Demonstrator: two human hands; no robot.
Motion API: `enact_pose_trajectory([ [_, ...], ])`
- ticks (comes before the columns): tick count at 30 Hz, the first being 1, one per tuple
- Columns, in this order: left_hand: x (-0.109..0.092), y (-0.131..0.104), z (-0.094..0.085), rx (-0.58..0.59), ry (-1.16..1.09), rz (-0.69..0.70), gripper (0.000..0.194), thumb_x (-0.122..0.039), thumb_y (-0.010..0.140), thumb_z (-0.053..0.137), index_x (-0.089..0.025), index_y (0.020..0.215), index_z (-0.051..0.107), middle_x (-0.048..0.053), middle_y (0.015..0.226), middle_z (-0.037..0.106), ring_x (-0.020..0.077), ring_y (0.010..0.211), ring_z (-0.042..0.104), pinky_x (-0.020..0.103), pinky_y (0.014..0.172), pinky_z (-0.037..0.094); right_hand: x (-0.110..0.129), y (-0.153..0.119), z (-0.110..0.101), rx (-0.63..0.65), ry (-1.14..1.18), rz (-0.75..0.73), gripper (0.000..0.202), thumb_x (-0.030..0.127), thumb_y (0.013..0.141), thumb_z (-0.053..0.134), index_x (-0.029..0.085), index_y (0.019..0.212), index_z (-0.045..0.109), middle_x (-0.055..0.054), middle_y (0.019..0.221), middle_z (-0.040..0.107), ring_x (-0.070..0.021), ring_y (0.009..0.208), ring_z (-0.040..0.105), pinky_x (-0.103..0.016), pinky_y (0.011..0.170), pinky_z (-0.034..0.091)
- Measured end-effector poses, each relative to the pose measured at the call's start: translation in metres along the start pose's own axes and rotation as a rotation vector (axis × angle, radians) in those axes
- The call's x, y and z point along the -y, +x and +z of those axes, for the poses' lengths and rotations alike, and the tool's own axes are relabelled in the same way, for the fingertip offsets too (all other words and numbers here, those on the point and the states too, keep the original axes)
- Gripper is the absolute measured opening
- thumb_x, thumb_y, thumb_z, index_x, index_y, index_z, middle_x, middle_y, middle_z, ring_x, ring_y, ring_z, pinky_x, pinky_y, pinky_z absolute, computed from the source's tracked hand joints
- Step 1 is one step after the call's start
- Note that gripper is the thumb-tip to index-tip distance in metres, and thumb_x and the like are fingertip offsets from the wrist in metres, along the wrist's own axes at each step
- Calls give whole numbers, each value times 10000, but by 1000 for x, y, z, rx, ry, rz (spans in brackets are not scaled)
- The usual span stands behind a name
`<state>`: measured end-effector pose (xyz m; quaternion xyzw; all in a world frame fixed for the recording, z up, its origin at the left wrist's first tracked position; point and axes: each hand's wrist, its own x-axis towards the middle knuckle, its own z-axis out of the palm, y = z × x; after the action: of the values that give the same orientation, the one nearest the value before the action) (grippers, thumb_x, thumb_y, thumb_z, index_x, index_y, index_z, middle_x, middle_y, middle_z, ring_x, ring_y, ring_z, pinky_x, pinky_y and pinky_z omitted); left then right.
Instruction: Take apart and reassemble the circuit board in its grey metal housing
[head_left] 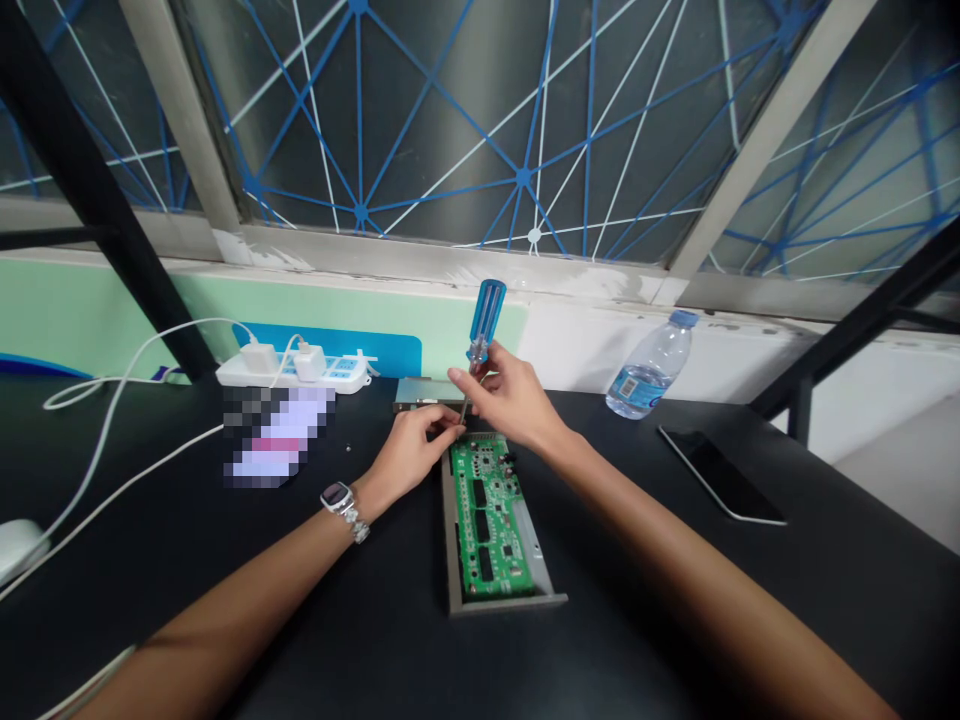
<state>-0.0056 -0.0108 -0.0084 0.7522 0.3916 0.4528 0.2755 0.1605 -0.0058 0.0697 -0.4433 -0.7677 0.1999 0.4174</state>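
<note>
Window: it fills the top of your view, the glass crossed by blue and white lines.
Desk: black, spread before you beneath everything else.
Metal chassis: it lies on the desk in front of you, its long side running away from you.
Circuit board: green, inside that chassis, face up.
Power strip: white, at the back left near the wall, with two plugs in it.
Bottle: clear, blue-capped, part full, at the back to your right.
Your right hand: closed around the screwdriver where handle meets shaft.
Your left hand: fingertips drawn together beside the shaft's lower end, at the chassis's far left corner; you cannot tell whether they pinch the shaft or something small.
Phone: flat, dark-screened, nearer you than the bottle.
Screwdriver: blue handle up, shaft slanting down to the chassis's far end; its tip is hidden.
Watch: on your left wrist, with a metal band.
Speck: tiny and pale, on the desk left of your left hand.
</note>
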Motion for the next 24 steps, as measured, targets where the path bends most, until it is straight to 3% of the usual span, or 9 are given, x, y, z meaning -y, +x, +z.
enact_pose_trajectory([
  [4, -2, 0, 0, -7, 26, 3, 105, -245, 885, 620, -172, 893, 694, 46, 884, 739, 185, 783, 681, 314, 763, 532, 7, 4, -3, -174, -56, -21, 398, 564, 885, 562, 234, 742, 391, 40, 582, 503, -121, 507, 481, -277, 520, 363],
  [8, -2, 0, 1, -4, 38, 12, 114, -255, 892, 616, -172, 900, 692, 49, 888, 733, 185, 794, 679, 311, 761, 533, 10, 6, -3, -243, -119, -55, 447, 574, 861, 601, 231, 679, 378, 46, 548, 477, -108, 481, 436, -277, 506, 336],
  [18, 2, -2, 3, -1, 60, 33, 126, -266, 908, 588, -173, 893, 673, 41, 872, 714, 180, 786, 660, 308, 754, 520, 17, 9, -5, -302, -353, -50, 532, 647, 828, 599, 227, 572, 396, 14, 496, 476, -131, 466, 425, -298, 501, 287],
  [24, -4, -7, 3, 10, 171, 32, 132, -248, 889, 575, -178, 988, 628, 68, 958, 686, 210, 862, 654, 359, 796, 526, 17, 9, -3, -299, -397, -50, 472, 555, 874, 580, 225, 584, 408, 12, 492, 475, -139, 461, 440, -296, 508, 268],
])
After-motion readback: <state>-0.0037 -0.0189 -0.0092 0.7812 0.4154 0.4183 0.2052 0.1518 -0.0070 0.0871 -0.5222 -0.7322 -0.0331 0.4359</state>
